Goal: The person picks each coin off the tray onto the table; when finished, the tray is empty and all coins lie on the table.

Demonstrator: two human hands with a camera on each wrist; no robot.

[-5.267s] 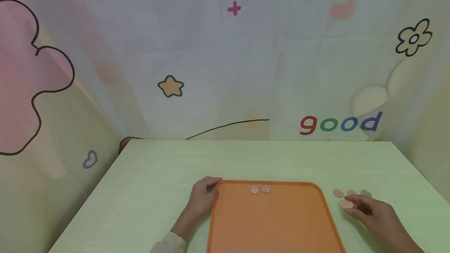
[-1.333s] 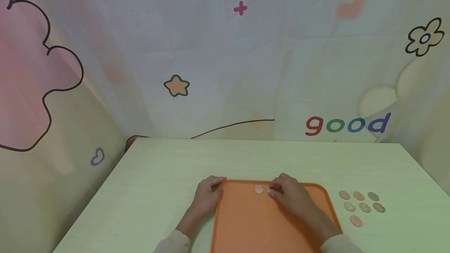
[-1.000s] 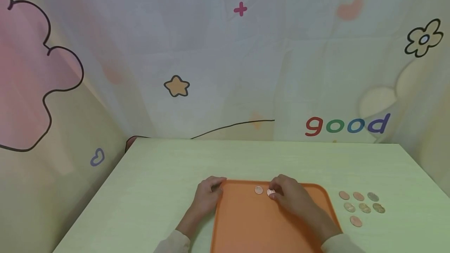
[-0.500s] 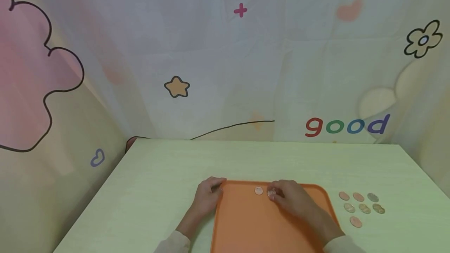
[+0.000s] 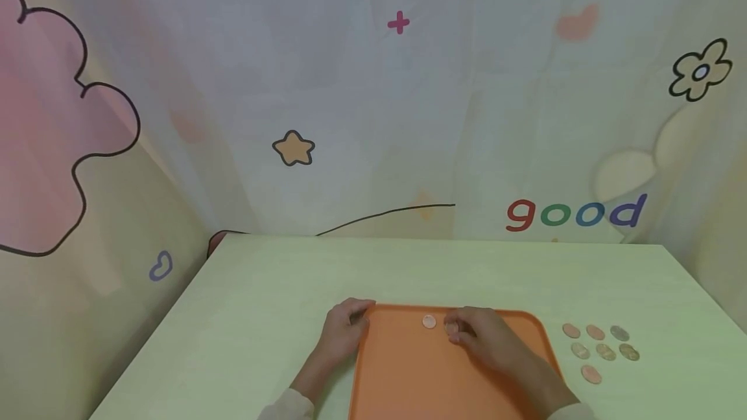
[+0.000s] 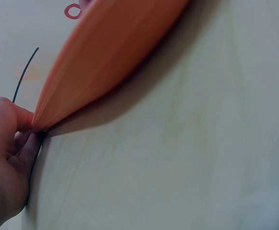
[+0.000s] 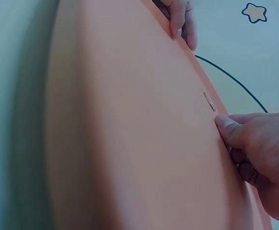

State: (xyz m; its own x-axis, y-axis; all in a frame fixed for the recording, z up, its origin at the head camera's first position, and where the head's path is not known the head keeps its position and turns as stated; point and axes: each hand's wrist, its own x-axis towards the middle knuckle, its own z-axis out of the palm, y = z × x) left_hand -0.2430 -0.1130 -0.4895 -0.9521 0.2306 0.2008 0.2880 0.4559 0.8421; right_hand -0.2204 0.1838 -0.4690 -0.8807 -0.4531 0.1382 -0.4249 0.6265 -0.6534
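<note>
At the far left corner of the orange tray (image 5: 408, 368), my left hand (image 5: 341, 332) grips the rim, its thumb and fingers on either side in the left wrist view. My right hand (image 5: 487, 339) reaches over the tray near its far edge. Its thumb and index finger pinch a coin (image 5: 451, 328), partly covered by the fingertips. Just left of it a second coin (image 5: 428, 321) lies flat on the tray. In the right wrist view that coin (image 7: 209, 101) shows as a thin sliver ahead of the thumb, while the pinched one is hidden.
On the table (image 5: 262, 316), right of the tray, several coins lie in loose rows, among them a grey coin (image 5: 619, 333) and a copper-coloured coin (image 5: 591, 374). A printed cloth (image 5: 350, 83) hangs behind the table's far edge.
My right hand held a coin beside the tray 5.3 s ago; now it is over the tray at the right-hand coin there. Several coins lie at right. My left hand stays at the corner.
</note>
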